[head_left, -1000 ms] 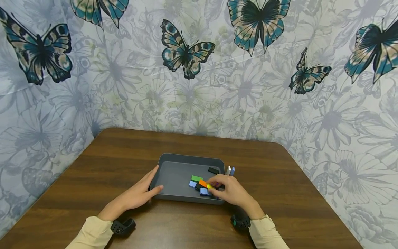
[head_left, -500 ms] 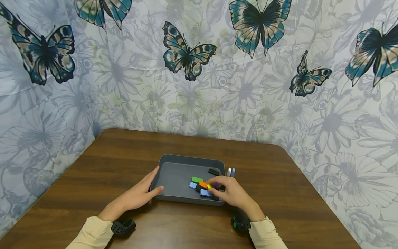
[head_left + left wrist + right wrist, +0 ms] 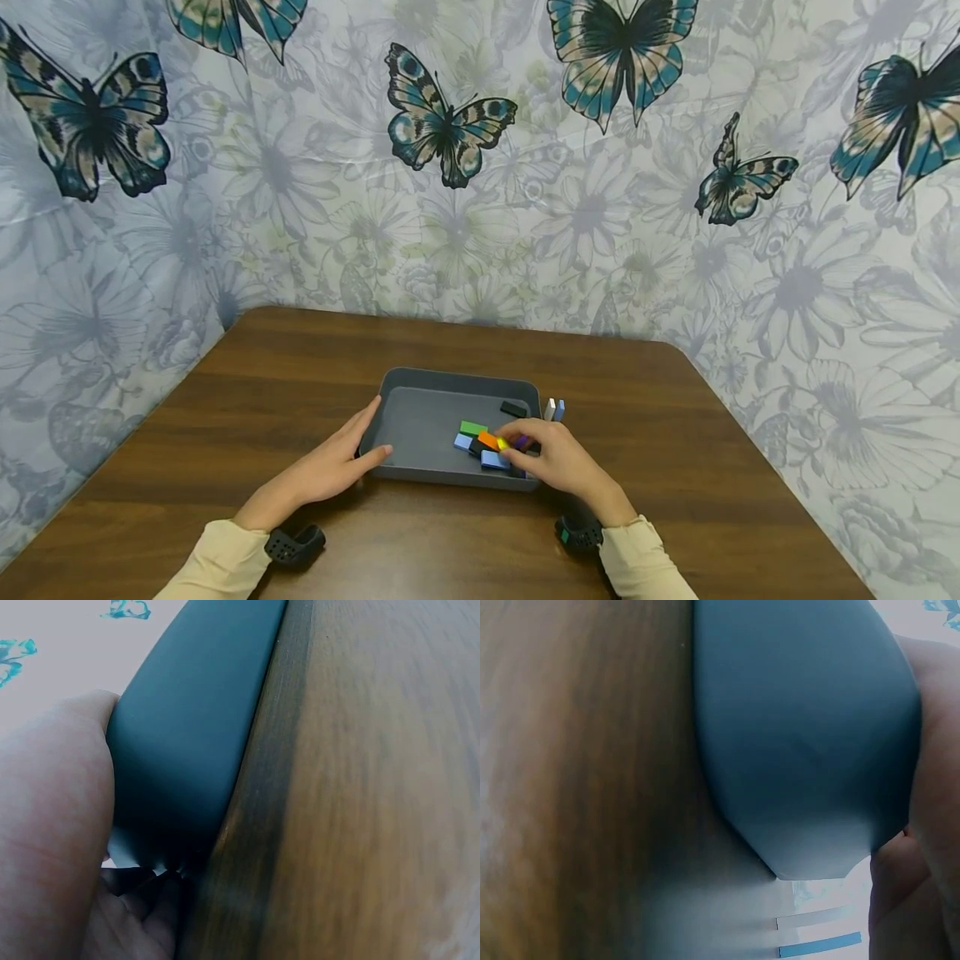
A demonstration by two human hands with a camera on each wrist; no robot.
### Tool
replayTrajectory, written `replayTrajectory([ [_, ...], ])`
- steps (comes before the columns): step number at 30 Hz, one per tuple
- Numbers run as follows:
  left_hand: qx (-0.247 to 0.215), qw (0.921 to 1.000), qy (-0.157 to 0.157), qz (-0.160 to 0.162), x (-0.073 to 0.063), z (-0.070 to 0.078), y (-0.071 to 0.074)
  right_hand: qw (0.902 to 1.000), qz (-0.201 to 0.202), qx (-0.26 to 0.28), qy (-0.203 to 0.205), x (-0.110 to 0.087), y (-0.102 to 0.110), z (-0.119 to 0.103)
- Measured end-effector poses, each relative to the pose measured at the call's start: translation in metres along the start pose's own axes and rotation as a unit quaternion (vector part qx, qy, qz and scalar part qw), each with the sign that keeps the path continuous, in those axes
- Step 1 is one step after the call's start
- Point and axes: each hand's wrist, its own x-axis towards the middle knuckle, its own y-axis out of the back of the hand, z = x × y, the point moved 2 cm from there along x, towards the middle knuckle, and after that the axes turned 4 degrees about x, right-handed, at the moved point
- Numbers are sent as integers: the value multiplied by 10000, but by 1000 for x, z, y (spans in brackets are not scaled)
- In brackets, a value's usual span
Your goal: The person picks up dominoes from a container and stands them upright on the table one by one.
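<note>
In the head view, a grey tray [image 3: 420, 417] holds small rectangular blocks near its right end. My left hand [image 3: 322, 477] lies along the tray's left wall, fingers straight outside and thumb reaching over the front rim. The right hand [image 3: 561, 457] is over the right end, thumb and forefinger pinching a yellow block [image 3: 502, 444]. Close by lie an orange block [image 3: 487, 441], a green block [image 3: 472, 428], light blue blocks [image 3: 495, 460] and a black block [image 3: 477, 448]. A purple block [image 3: 522, 441] shows partly behind the fingers. Both wrist views show mainly the tray's outer wall.
Just beyond the tray's right end, a white block [image 3: 550, 409] and a blue block [image 3: 560, 410] stand upright on the brown wooden table [image 3: 300, 358]. Another black block [image 3: 513, 409] lies in the tray's far right corner. Behind hangs a butterfly-patterned cloth [image 3: 585, 217].
The right hand's fingers shift slightly at the yellow block, and more of the purple block shows. The left hand and tray hold their places; the head view tilts a little.
</note>
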Motion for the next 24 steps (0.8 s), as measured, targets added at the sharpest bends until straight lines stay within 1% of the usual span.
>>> replayTrajectory([
  [7,119,9999,-46,80,1,1,1,10000,-18,-10,-79,3,3,-2],
  [13,45,10000,-48,63,1,2,-1,9997,-85,0,-218,1,3,-2],
  [19,57,10000,9,44,0,1,-2,9999,-43,64,-127,1,2,-1],
  [24,105,9999,-33,88,-1,4,1,9999,52,4,-89,1,2,-1],
])
